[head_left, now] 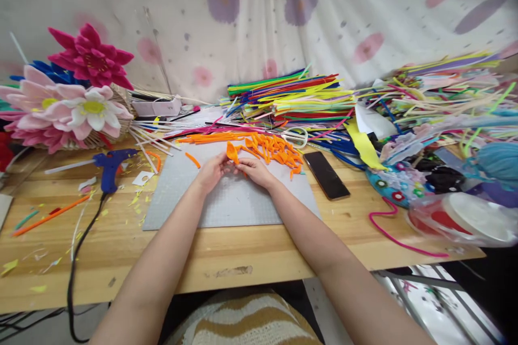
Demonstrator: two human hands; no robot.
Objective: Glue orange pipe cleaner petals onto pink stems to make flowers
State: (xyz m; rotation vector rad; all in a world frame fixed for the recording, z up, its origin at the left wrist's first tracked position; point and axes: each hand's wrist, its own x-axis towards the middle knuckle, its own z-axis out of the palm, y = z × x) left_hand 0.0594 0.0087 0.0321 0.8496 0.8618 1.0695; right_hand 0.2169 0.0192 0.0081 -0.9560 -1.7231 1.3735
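Observation:
Both my hands meet over the grey cutting mat (243, 205), fingers closed around an orange pipe-cleaner petal (232, 153). My left hand (212, 172) pinches it from the left, with the rounded petal head showing above the fingertips. From the right, my right hand (256, 170) holds the same piece near its lower part, which the fingers partly hide. Just behind my right hand lies a pile of similar orange pipe-cleaner pieces (279, 151). A short orange strip (193, 160) rests on the mat to the left of my hands.
A blue glue gun (111, 164) with a trailing cord lies at left, below fuzzy flowers (91, 108). A black phone (327, 175) sits right of the mat. Pipe-cleaner bundles (299, 97) and scissors (297, 136) lie behind. A wrapped tub (465, 218) stands at the right edge.

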